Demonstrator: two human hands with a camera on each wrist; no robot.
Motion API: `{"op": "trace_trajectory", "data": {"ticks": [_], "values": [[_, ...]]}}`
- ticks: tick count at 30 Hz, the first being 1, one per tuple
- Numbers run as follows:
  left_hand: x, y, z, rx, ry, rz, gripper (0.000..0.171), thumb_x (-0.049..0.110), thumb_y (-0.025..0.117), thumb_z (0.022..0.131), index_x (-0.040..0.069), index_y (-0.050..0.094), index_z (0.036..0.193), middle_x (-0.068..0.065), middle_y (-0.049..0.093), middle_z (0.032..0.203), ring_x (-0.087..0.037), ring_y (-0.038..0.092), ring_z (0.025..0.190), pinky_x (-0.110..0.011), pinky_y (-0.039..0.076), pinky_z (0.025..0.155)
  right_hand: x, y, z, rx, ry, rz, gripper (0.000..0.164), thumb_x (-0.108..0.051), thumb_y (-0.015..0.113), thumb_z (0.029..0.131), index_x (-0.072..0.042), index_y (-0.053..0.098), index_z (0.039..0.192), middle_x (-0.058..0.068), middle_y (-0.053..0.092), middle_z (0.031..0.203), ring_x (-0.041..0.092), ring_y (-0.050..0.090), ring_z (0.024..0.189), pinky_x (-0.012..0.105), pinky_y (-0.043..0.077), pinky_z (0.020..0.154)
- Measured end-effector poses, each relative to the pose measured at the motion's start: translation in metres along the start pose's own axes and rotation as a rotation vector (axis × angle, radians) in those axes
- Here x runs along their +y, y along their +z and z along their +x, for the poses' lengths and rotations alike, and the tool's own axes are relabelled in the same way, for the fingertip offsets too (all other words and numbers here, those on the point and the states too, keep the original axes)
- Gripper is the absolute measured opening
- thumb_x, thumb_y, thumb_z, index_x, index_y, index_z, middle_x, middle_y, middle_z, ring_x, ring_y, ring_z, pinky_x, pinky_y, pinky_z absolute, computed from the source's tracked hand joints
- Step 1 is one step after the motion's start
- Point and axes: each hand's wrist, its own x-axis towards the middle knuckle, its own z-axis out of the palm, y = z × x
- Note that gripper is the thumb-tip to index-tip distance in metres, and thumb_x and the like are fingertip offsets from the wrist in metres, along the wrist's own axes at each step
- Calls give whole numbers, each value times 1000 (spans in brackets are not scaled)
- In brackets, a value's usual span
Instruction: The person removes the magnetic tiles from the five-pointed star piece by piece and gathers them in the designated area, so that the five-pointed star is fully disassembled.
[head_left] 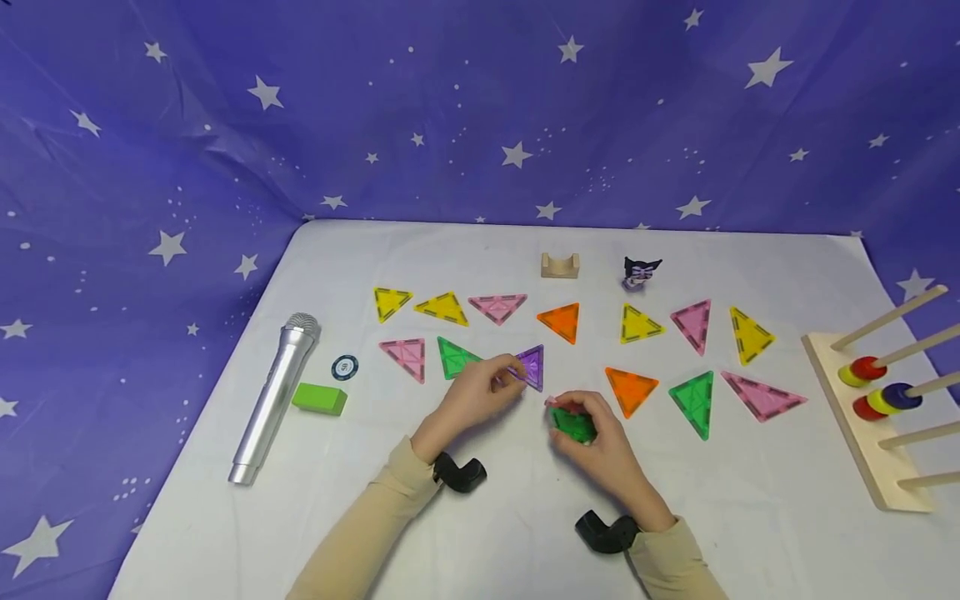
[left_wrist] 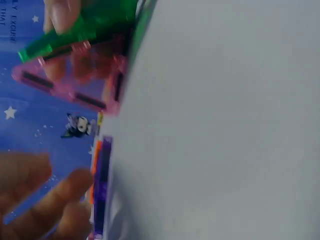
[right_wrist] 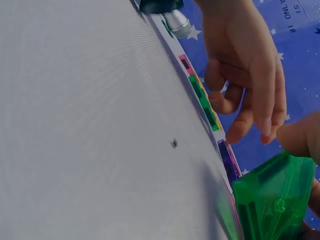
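Note:
My right hand (head_left: 600, 442) grips a small stack of translucent triangular magnetic tiles, with a green tile (head_left: 574, 426) and a pink tile (left_wrist: 65, 86) showing. My left hand (head_left: 476, 396) hovers by a purple triangular tile (head_left: 532, 367) that lies on the table. In the right wrist view the left fingers (right_wrist: 240, 117) hang loosely bent with nothing between them, apart from the purple tile (right_wrist: 228, 162). Just left of that tile lies a green tile (head_left: 454, 358), partly behind the left hand.
Yellow, pink, orange and green tiles lie spread in two rough rows. On the left are a silver microphone (head_left: 273, 400), a green block (head_left: 319, 399) and a round chip (head_left: 345, 367). A figurine (head_left: 640, 272) and wooden cradle (head_left: 560, 266) stand behind; a pegged board (head_left: 862, 450) sits right.

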Motion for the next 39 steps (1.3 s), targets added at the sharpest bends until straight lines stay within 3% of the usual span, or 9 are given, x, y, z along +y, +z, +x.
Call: {"op": "trace_trajectory", "data": {"ticks": [5,8,17,22,26,29,33,36,39], "values": [[9,7,-18,-228,61,-177,14,7,61,85,7,62,99,-1,66,85,-6,54,62,-21,45,58,11,2,-1,22,49,14,39,-7,74,73,-12,57,108,-1,53,108,14,47,96,24,38,82],[14,13,-25,-290,82,-205,19,6,62,84,8,61,103,-2,67,91,-6,54,62,-19,44,58,11,2,-2,39,48,13,38,-8,74,74,-11,57,107,0,53,107,14,48,95,23,37,82],[18,32,-24,-239,105,-249,35,14,67,83,10,55,116,-4,66,98,-4,46,47,-19,39,48,3,1,-4,59,108,74,29,-11,66,83,-8,56,110,4,55,109,17,49,95,24,40,82],[13,35,-24,-151,77,-264,39,15,65,84,12,50,120,-1,62,72,-3,37,45,-18,33,46,0,-3,-4,34,190,125,25,-12,54,91,-3,54,115,10,55,114,23,52,106,20,42,83],[9,31,-25,-174,57,-352,40,9,62,86,12,47,122,-1,55,63,-4,34,45,-18,30,49,-8,-8,-3,-19,236,155,17,-6,55,90,0,52,106,15,53,120,24,49,108,18,44,72],[7,28,-27,-242,56,-435,42,6,60,87,10,43,125,-7,57,65,-5,35,45,-18,29,49,-18,-12,-3,-101,197,143,10,0,58,86,0,51,94,18,51,124,25,51,96,23,42,61],[11,20,-32,-298,54,-539,46,-1,55,88,3,37,130,-15,56,67,-5,34,48,-18,30,49,-26,-18,-3,-227,67,103,12,4,62,82,-4,52,85,19,54,118,22,50,80,27,39,60],[19,11,-36,-300,52,-600,49,-5,53,88,-2,34,132,-15,51,62,-7,36,48,-19,33,49,-24,-21,-3,-282,-17,114,16,7,64,79,-5,54,83,14,58,102,20,48,73,30,39,60],[26,4,-39,-262,52,-637,46,-6,52,88,-5,34,130,-16,43,55,-15,38,44,-22,35,46,-20,-23,-3,-291,-39,157,19,10,63,77,-3,53,85,12,53,86,22,45,72,31,39,60]]}}
